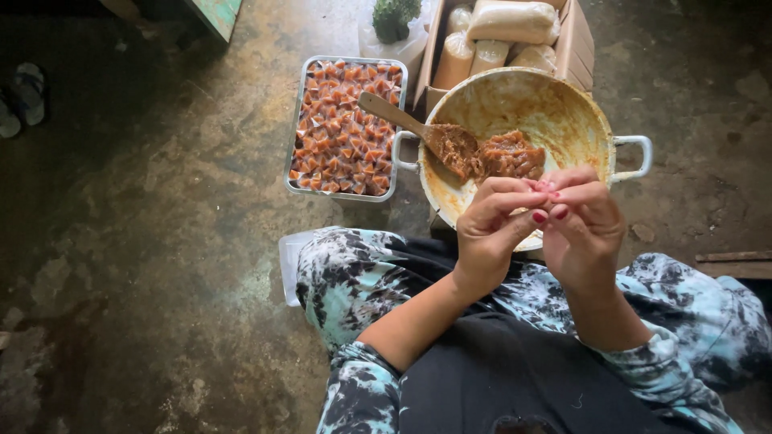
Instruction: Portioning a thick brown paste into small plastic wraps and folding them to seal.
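The left hand (489, 233) and the right hand (581, 225) meet fingertip to fingertip over the near rim of a big pan (515, 108). A wooden spoon (418, 128) lies in brown paste (508, 154). A tray of small orange wraps (344, 128) sits on the floor (161, 241), left of the pan

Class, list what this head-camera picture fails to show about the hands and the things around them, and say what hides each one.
- What the left hand and right hand pinch: covered by the fingertips.
- Near rim of the pot: behind both hands.
- Spoon bowl: buried in the brown paste.
- Cardboard box of bags: cut off by the top edge.
- Small wrapped pieces in the tray: too small to tell what they are.
- Clear container by the knee: partly hidden by the leg.
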